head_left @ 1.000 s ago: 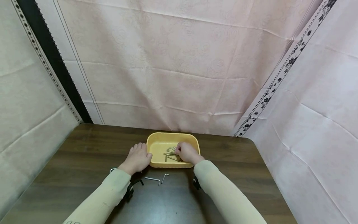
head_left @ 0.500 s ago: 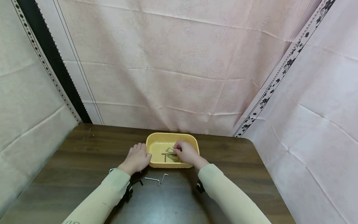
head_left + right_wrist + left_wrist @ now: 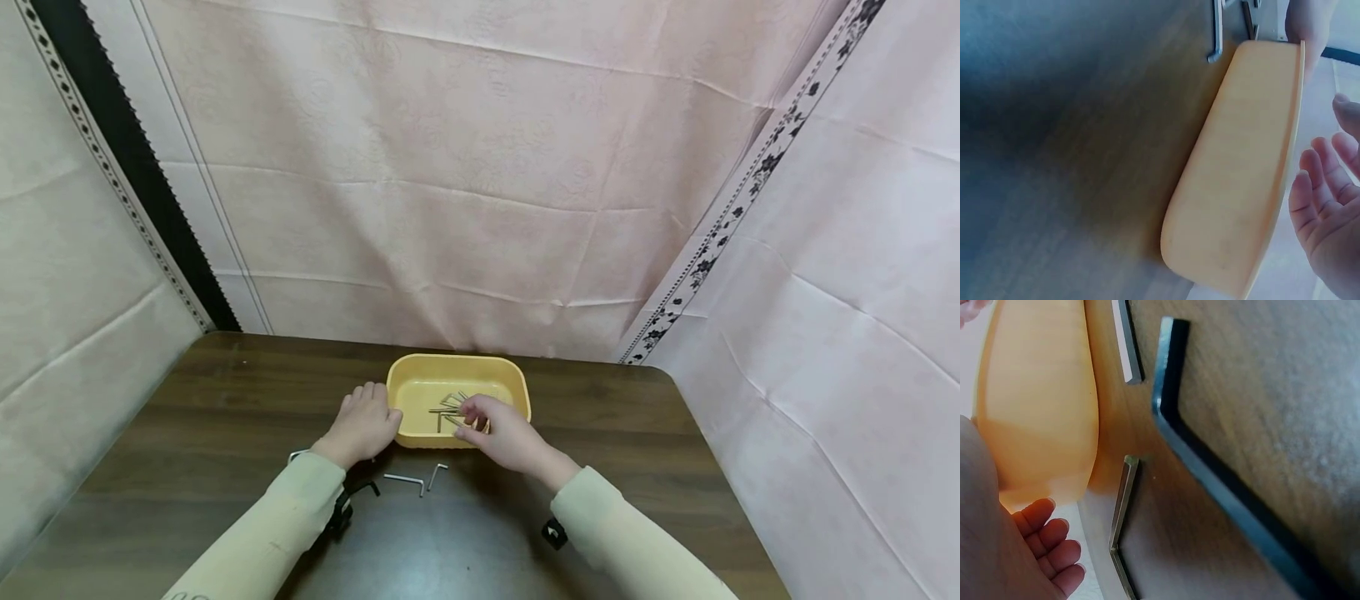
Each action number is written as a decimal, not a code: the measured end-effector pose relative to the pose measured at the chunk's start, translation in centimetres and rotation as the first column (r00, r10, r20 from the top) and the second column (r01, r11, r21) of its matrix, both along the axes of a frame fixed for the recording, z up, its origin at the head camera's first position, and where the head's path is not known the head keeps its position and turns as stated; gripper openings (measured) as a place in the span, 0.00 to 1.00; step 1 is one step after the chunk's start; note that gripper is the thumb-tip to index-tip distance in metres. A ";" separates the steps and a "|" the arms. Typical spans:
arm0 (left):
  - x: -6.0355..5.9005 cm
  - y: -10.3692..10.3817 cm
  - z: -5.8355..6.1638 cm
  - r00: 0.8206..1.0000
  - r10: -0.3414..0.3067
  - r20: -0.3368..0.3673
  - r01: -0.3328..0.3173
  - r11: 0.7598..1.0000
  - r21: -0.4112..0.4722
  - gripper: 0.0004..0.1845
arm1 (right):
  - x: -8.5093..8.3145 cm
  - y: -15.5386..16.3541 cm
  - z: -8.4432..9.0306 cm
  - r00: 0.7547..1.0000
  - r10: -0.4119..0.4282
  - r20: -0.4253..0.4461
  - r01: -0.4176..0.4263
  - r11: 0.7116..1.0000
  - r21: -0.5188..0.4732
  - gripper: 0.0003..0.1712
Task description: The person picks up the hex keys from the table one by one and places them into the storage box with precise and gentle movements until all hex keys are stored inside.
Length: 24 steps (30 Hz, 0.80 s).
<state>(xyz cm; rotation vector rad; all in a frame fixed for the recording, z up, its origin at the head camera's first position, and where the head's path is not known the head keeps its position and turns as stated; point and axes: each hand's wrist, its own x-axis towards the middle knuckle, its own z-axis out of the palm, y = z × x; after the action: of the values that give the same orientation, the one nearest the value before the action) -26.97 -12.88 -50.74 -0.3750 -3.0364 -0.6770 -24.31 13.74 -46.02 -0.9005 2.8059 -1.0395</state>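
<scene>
A yellow plastic tray (image 3: pixel 420 379) stands at the back of the table, with several brass-coloured hex keys (image 3: pixel 450 408) lying loose inside. My left hand (image 3: pixel 363 423) holds the tray's left end, thumb over the rim and fingers along the outside wall. In the left wrist view its curled fingers (image 3: pixel 1054 547) show beside the tray's end. Over the tray's right front part is my right hand (image 3: pixel 506 433), thumb apart from the bent fingers, close above the keys. The right wrist view shows that palm (image 3: pixel 1341 231) and its fingers with nothing between them.
On the dark wooden table (image 3: pixel 225 433), two silver hex keys (image 3: pixel 405 478) lie in front of the tray. A black hex key (image 3: pixel 1235 512) and a brass-toned hex key (image 3: pixel 1124 506) lie under the left wrist. Pale cloth curtains (image 3: pixel 450 208) hang behind and on both sides.
My right hand has drawn back toward the tray's near rim, and its thumb and fingers have spread from a closer pinch. The left hand keeps its place on the tray's left end.
</scene>
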 end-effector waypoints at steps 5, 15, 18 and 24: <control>0.0 -0.1 -0.2 1.000 0.001 -0.008 -0.001 1.000 -0.001 0.13 | 1.3 -0.2 -0.2 0.998 0.059 -0.005 -0.059 0.998 -0.002 0.14; 0.2 0.0 0.3 1.000 0.015 0.003 -0.015 1.000 -0.004 0.15 | 3.8 -1.0 -1.9 0.994 0.109 0.015 -0.109 0.994 0.019 0.17; 0.1 0.0 0.2 1.000 0.017 0.004 -0.017 1.000 -0.006 0.16 | 4.1 -1.0 -3.1 0.995 0.102 0.021 -0.103 0.994 0.026 0.18; 0.1 0.0 0.0 1.000 0.018 -0.005 -0.018 1.000 -0.008 0.17 | 4.2 -1.2 -4.7 0.994 0.109 -0.003 -0.109 0.992 0.064 0.22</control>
<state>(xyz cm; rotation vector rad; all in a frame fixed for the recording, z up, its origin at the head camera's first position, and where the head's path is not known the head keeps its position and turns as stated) -26.90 -12.86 -50.75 -0.3478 -3.0349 -0.6622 -20.16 12.55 -50.75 -1.0388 2.7424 -0.9287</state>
